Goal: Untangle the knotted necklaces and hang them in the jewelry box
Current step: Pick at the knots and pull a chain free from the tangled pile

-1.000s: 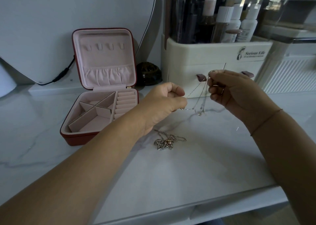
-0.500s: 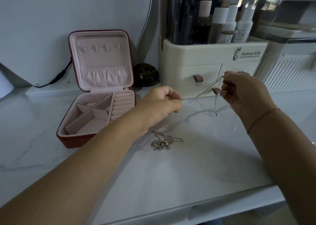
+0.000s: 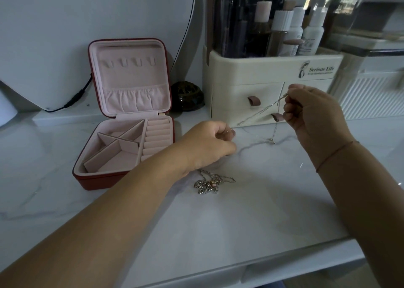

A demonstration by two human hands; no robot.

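Compared with one second ago, the two hands are standing further apart, and the thin necklace (image 3: 262, 111), which was hanging then in a loose loop between them, is now running as an almost straight line from one hand to the other. The right hand (image 3: 314, 115) is pinching the upper end of this chain between the thumb and the curled fingers, in front of the cream organizer (image 3: 251, 73). The left hand (image 3: 207, 147) is staying lower, its fingers closed into a fist, and it is pinching the lower end of the chain at the fingertips. A short piece of chain with the clasp (image 3: 272, 140) is hanging down from the right hand, and its tip is reaching close to the marble table (image 3: 218, 222); I cannot tell if it is touching.

The tangled necklaces (image 3: 207, 184) are lying in a small heap on the table, just below the left wrist. The jewelry box (image 3: 98, 181) is standing open to the left of the left hand, its lid upright, and the four hooks (image 3: 129, 62) in the lid are carrying nothing. A thin bracelet (image 3: 334, 154) is sitting around the right wrist.
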